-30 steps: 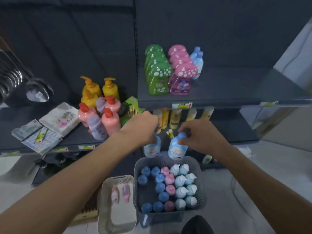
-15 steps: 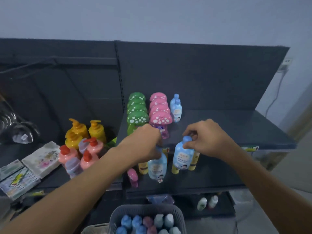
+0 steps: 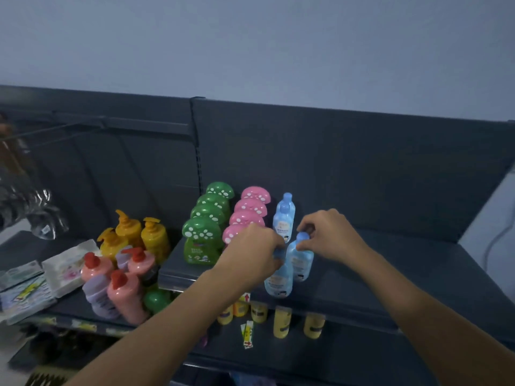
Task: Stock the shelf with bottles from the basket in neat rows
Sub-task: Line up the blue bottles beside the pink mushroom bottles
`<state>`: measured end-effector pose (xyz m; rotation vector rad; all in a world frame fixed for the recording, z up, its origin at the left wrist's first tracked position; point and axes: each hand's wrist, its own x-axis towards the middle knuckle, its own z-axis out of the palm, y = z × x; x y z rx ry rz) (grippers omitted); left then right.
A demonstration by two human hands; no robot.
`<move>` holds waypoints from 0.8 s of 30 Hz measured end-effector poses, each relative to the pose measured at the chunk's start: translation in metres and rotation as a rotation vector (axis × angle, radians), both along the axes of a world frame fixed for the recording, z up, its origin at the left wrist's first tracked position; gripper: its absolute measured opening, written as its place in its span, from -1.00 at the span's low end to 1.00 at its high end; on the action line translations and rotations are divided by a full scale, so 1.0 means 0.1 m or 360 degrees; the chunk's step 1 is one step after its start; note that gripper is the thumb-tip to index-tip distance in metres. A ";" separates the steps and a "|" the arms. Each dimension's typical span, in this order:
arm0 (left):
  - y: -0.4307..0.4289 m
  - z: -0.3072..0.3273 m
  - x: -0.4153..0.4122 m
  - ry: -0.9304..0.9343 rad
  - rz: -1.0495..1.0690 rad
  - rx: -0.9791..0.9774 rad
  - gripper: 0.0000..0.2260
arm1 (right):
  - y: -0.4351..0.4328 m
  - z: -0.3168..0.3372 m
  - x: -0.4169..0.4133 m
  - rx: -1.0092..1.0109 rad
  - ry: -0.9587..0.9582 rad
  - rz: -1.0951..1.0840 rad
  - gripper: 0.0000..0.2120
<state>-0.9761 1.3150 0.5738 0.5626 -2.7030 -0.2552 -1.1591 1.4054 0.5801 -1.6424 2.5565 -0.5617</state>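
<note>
Two bottles are being held over the shelf [image 3: 404, 274]: the left hand [image 3: 255, 253] is gripping the nearer bottle [image 3: 278, 282] around its top, and the right hand [image 3: 330, 235] is pinching the farther bottle [image 3: 301, 263] by its cap. Both should be going down upright, in line with the standing bottle [image 3: 284, 221], labels forward.

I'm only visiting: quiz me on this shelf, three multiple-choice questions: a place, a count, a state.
1. Where is the pink row? A) in a basket B) between the green row and the back blue bottle C) on the lower shelf
2. How many bottles in the green row? A) two B) seven C) four
3. The right hand is A) pinching a blue bottle's cap B) open, empty C) gripping a yellow bottle
Answers: 1 B, green left, blue right; 2 C, four spotted caps; 3 A, fingertips on the cap.
</note>
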 end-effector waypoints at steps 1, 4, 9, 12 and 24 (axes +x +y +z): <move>-0.01 -0.03 -0.07 -0.0006 0.0022 -0.0009 -0.88 | -0.06 -0.03 -0.07 0.0002 -0.0012 0.0007 -0.78; -0.03 -0.11 -0.26 0.0009 0.0054 -0.0029 -0.89 | -0.24 -0.13 -0.23 0.0024 -0.0005 0.0024 -0.78; -0.06 -0.21 -0.48 0.0016 0.0137 -0.0011 -0.80 | -0.53 -0.24 -0.39 0.0048 0.0000 0.0055 -0.81; -0.08 -0.26 -0.56 0.0016 0.0202 0.0028 -0.74 | -0.64 -0.26 -0.45 0.0038 -0.0038 0.0079 -0.82; -0.30 -0.35 -0.68 -0.0096 0.0241 -0.0030 -0.77 | -0.88 -0.29 -0.50 -0.0051 -0.0096 0.0196 -0.79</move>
